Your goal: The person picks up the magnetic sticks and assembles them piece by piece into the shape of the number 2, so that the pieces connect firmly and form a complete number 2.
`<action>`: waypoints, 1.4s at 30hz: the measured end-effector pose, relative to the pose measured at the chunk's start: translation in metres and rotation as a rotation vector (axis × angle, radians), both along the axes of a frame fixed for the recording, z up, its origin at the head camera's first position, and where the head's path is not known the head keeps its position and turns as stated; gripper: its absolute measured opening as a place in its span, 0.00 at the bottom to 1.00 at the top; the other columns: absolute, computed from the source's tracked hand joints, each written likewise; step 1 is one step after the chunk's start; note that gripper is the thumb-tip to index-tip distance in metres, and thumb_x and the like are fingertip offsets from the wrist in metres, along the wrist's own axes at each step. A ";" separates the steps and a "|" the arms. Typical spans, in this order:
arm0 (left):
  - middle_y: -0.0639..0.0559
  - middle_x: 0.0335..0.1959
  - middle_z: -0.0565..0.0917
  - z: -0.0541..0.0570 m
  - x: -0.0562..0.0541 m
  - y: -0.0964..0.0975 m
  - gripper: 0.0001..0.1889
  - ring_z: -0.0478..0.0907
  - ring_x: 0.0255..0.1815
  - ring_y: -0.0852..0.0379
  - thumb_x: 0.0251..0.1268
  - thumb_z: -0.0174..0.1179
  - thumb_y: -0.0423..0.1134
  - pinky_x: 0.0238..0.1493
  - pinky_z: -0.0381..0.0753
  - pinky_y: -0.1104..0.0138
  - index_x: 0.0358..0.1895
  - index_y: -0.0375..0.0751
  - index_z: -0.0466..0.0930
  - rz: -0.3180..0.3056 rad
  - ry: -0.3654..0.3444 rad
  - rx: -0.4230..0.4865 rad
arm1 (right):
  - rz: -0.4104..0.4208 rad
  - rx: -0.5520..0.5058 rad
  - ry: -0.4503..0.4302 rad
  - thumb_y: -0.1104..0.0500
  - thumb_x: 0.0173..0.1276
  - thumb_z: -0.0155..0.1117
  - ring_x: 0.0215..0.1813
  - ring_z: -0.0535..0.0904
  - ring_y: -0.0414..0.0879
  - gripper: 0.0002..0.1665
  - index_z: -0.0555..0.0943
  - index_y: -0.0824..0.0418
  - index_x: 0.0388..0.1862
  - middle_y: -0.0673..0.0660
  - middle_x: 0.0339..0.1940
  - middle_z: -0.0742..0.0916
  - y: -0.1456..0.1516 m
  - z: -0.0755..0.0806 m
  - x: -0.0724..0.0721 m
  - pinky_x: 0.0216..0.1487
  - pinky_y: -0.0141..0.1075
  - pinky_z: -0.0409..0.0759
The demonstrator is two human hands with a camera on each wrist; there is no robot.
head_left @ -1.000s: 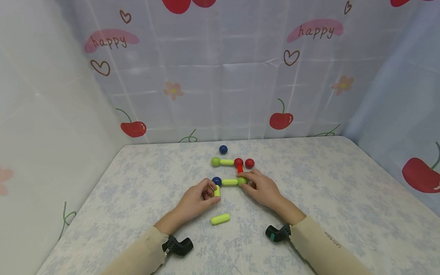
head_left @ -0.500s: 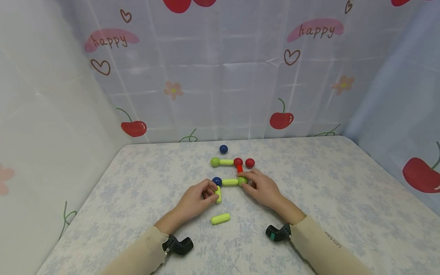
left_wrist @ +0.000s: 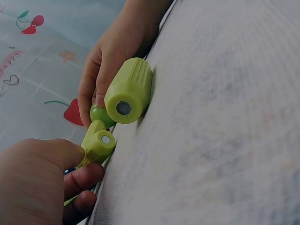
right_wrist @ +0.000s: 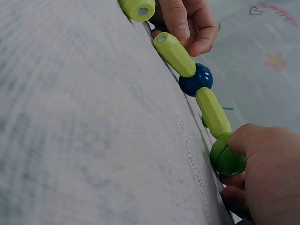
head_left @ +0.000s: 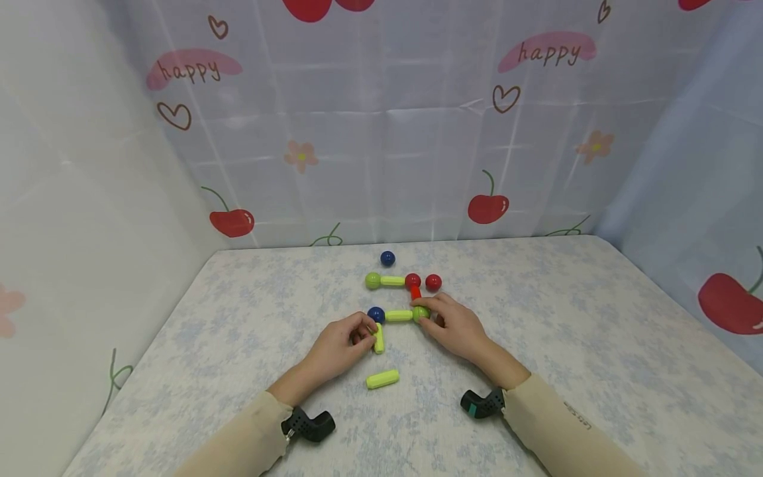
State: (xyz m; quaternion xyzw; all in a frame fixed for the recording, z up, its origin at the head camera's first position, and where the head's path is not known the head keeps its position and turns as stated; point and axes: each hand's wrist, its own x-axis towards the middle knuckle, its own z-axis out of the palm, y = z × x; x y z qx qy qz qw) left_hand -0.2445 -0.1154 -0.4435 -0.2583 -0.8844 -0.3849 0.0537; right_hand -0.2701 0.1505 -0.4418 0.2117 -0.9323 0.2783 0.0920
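Note:
My left hand (head_left: 342, 346) holds a yellow-green magnetic rod (head_left: 379, 339) between thumb and fingers. The rod's far end meets a blue ball (right_wrist: 196, 80), and its near end points toward me. From the blue ball a second yellow-green rod (head_left: 399, 316) runs right to a green ball (right_wrist: 228, 154). That ball is pinched by the thumb and fingers of my right hand (head_left: 456, 328). A red rod (head_left: 416, 293), partly hidden by the right fingers, leads back to a red ball (head_left: 412, 281). Another yellow-green rod (head_left: 393, 281) joins this to a lighter green ball (head_left: 373, 281).
One loose yellow-green rod (head_left: 383, 379) lies nearer me on the patterned tablecloth (head_left: 250, 331). A separate red ball (head_left: 433, 283) sits right of the joined one, and a separate blue ball (head_left: 387, 258) lies farther back. A printed curtain (head_left: 381, 146) hangs behind the table.
The rod at my left hand has swung slightly right, and more of its near end shows. The left thumb has shifted back a little along it. My right hand has stayed on the green ball.

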 end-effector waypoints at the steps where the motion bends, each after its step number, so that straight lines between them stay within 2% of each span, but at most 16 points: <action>1: 0.63 0.27 0.79 0.000 0.000 0.000 0.06 0.71 0.26 0.66 0.69 0.64 0.37 0.30 0.72 0.71 0.45 0.49 0.80 0.005 -0.004 -0.001 | 0.000 0.001 0.000 0.50 0.71 0.65 0.29 0.71 0.38 0.20 0.82 0.47 0.61 0.47 0.39 0.79 0.000 0.000 0.000 0.28 0.32 0.68; 22: 0.63 0.29 0.80 -0.002 -0.001 -0.001 0.06 0.73 0.28 0.64 0.70 0.62 0.36 0.31 0.73 0.70 0.44 0.53 0.80 0.037 -0.033 0.062 | 0.021 -0.009 0.000 0.52 0.71 0.65 0.29 0.70 0.37 0.18 0.82 0.48 0.59 0.48 0.42 0.81 0.000 0.000 -0.001 0.28 0.32 0.68; 26: 0.61 0.32 0.81 -0.001 -0.002 0.000 0.06 0.75 0.30 0.62 0.71 0.61 0.36 0.32 0.74 0.69 0.45 0.54 0.80 0.075 -0.085 0.107 | 0.013 -0.013 -0.010 0.52 0.70 0.65 0.29 0.71 0.37 0.17 0.82 0.47 0.58 0.46 0.40 0.79 0.001 0.000 0.000 0.28 0.32 0.69; 31: 0.55 0.35 0.81 0.005 -0.007 0.000 0.06 0.76 0.30 0.58 0.72 0.60 0.38 0.30 0.75 0.67 0.47 0.50 0.81 0.151 -0.216 0.207 | 0.011 -0.028 -0.026 0.53 0.70 0.65 0.30 0.71 0.37 0.17 0.81 0.48 0.57 0.46 0.39 0.78 0.000 -0.002 0.000 0.28 0.31 0.70; 33: 0.52 0.36 0.80 0.009 -0.011 0.000 0.07 0.76 0.30 0.57 0.72 0.60 0.38 0.29 0.75 0.67 0.49 0.47 0.80 0.182 -0.265 0.242 | 0.012 -0.030 -0.033 0.53 0.69 0.65 0.30 0.71 0.37 0.17 0.81 0.48 0.57 0.46 0.38 0.78 0.000 -0.003 0.001 0.29 0.31 0.70; 36: 0.49 0.39 0.78 0.017 -0.020 0.002 0.11 0.75 0.32 0.55 0.72 0.60 0.38 0.31 0.75 0.65 0.53 0.43 0.79 0.222 -0.298 0.256 | 0.007 -0.029 -0.030 0.53 0.69 0.65 0.30 0.72 0.37 0.17 0.81 0.48 0.56 0.45 0.39 0.78 0.000 -0.004 0.001 0.29 0.31 0.70; 38: 0.48 0.42 0.77 0.024 -0.031 0.006 0.13 0.74 0.36 0.54 0.72 0.60 0.39 0.33 0.75 0.65 0.55 0.42 0.78 0.247 -0.291 0.238 | 0.004 -0.029 -0.025 0.53 0.69 0.66 0.30 0.71 0.37 0.17 0.81 0.48 0.56 0.45 0.39 0.78 0.000 -0.003 0.001 0.28 0.31 0.70; 42: 0.46 0.53 0.76 0.037 -0.060 0.013 0.16 0.74 0.48 0.51 0.72 0.60 0.41 0.41 0.76 0.61 0.59 0.44 0.76 0.280 -0.266 0.215 | 0.000 -0.028 -0.016 0.53 0.69 0.65 0.30 0.71 0.37 0.17 0.81 0.47 0.56 0.45 0.39 0.78 0.001 -0.002 0.000 0.29 0.32 0.69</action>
